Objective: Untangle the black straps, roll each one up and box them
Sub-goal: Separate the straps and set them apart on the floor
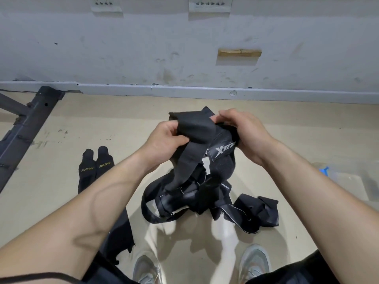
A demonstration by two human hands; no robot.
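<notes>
The tangle of black fabric straps hangs in front of me, its lower loops dangling over the beige floor. My left hand pinches one wide band at the top, and my right hand curls round the white-lettered strap beside it. I judge this is the untangling step. Next I need a free end, drawn out through the loops without tightening them. Two flat black lettered wraps lie on the floor to my left.
</notes>
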